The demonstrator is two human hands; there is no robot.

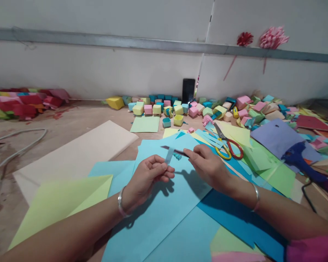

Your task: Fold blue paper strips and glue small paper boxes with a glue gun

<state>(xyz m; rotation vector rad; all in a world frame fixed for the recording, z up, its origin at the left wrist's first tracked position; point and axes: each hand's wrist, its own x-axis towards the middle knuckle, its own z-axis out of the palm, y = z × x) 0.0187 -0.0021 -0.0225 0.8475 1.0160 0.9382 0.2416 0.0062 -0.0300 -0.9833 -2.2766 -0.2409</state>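
Observation:
My left hand (150, 174) is closed in a pinch on a narrow light blue paper strip (170, 155) that stands up from its fingertips. My right hand (209, 164) is closed around a thin dark stick (172, 149) that points left and crosses the strip near its top. Both hands hover over overlapping light blue paper sheets (164, 211) on the work surface. A small curled bit of blue paper (177, 156) lies just beyond the strip.
Red-and-yellow-handled scissors (227, 144) lie behind my right hand. A blue glue gun (299, 160) rests at right on purple paper. Several small coloured paper boxes (177, 107) line the wall by a black phone (188, 91). Yellow-green sheets (62, 202) and a cream sheet (79, 156) lie left.

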